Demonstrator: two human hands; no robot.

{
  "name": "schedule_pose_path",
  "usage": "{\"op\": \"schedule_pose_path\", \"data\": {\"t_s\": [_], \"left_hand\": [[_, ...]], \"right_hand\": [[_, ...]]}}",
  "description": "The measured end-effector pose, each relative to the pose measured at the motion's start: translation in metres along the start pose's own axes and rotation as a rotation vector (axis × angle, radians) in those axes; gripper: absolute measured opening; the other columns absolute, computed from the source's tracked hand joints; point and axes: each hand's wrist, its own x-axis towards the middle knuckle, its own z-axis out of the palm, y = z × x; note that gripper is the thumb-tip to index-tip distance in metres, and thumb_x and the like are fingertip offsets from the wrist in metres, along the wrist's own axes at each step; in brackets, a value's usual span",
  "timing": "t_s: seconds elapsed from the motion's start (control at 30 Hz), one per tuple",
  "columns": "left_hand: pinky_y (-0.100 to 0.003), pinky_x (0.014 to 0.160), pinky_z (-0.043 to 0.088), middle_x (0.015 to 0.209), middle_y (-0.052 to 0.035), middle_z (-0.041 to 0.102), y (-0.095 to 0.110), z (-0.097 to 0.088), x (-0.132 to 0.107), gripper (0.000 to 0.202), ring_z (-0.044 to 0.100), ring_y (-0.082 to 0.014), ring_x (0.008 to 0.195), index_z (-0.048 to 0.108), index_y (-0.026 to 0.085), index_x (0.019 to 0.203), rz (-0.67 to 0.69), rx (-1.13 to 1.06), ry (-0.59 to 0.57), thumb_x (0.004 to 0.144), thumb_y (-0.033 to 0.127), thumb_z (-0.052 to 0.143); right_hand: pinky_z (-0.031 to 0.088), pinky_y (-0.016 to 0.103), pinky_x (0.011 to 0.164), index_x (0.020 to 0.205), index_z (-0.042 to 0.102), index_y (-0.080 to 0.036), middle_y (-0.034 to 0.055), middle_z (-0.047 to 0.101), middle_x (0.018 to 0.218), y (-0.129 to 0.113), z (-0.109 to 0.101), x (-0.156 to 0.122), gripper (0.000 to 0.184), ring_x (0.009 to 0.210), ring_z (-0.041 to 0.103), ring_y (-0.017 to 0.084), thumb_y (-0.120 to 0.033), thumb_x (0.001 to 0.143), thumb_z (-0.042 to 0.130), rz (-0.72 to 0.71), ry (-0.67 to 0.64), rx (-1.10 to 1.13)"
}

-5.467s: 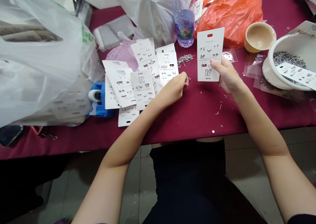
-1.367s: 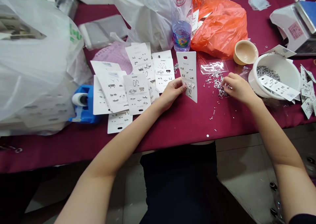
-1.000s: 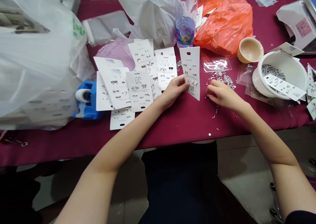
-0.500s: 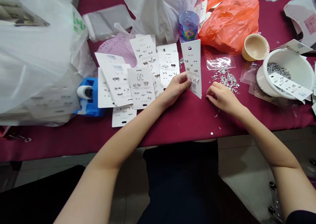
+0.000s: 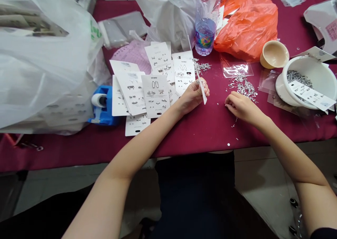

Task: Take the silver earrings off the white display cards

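My left hand point(image 5: 193, 93) grips a white earring card point(image 5: 197, 72) near its lower end. The card stands almost edge-on to me, so its face is mostly hidden. Just right of it, my right hand point(image 5: 239, 105) is closed above the table, thumb and fingers together; I cannot make out anything in them. Behind that hand lies a loose pile of small silver earring pieces point(image 5: 246, 88). More white earring cards point(image 5: 156, 95), bearing studs and hoops, overlap on the cloth left of my left hand.
A blue tape dispenser point(image 5: 103, 107) sits beside a large white plastic bag point(image 5: 50, 81). At the back stand a water bottle point(image 5: 204, 32) and an orange bag point(image 5: 250, 25). To the right are a beige cup point(image 5: 274, 54) and a white bowl point(image 5: 283, 86) holding metal pieces and a card.
My left hand has turned the card from showing its printed face to nearly edge-on. My right hand stays closed by the pile. The whole view has shifted slightly.
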Motion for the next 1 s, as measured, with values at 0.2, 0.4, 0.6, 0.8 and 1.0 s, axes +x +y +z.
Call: {"op": "schedule_pose_path", "data": {"t_s": [0.2,0.4,0.6,0.8,1.0], "left_hand": [[-0.018,0.062,0.046,0.059,0.0066,0.052,0.006,0.009,-0.004,0.046,0.056,-0.006,0.059,0.052,0.017,0.068,-0.083,-0.149,-0.065,0.065,0.033,0.095],[-0.016,0.064,0.046,0.063,0.006,0.058,-0.001,0.006,-0.005,0.037,0.057,-0.0044,0.06,0.06,0.015,0.072,-0.076,-0.216,-0.113,0.066,0.028,0.095],[-0.017,0.061,0.043,0.063,0.0061,0.06,0.001,0.008,-0.005,0.04,0.058,-0.0046,0.062,0.06,0.015,0.072,-0.085,-0.252,-0.086,0.062,0.027,0.096],[-0.016,0.058,0.041,0.061,0.0063,0.058,0.004,0.009,-0.006,0.035,0.056,-0.004,0.06,0.06,0.015,0.07,-0.096,-0.242,-0.064,0.068,0.026,0.093],[-0.017,0.062,0.044,0.062,0.0063,0.06,0.007,0.012,-0.006,0.043,0.055,-0.0049,0.06,0.059,0.016,0.069,-0.09,-0.213,-0.082,0.058,0.031,0.098]], "right_hand": [[0.049,0.03,0.065,0.08,0.06,-0.02,0.0029,0.062,0.079,-0.019,-0.01,0.021,0.01,0.067,0.056,0.014,-0.013,0.088,0.061,-0.034,0.282,0.434],[0.059,0.027,0.066,0.079,0.066,-0.019,-0.0006,0.069,0.074,-0.053,-0.002,0.056,0.019,0.067,0.067,0.012,-0.032,0.082,0.08,0.042,0.368,1.118],[0.062,0.024,0.067,0.078,0.069,-0.019,-0.0023,0.071,0.074,-0.051,0.014,0.061,0.031,0.066,0.069,0.01,-0.042,0.074,0.089,0.117,0.422,1.278],[0.06,0.022,0.067,0.077,0.07,-0.02,-0.003,0.07,0.073,-0.052,0.016,0.061,0.031,0.066,0.067,0.009,-0.042,0.072,0.091,0.126,0.443,1.249],[0.061,0.024,0.069,0.077,0.07,-0.02,-0.0018,0.071,0.076,-0.053,0.014,0.058,0.027,0.069,0.069,0.01,-0.037,0.073,0.091,0.1,0.462,1.19]]}}
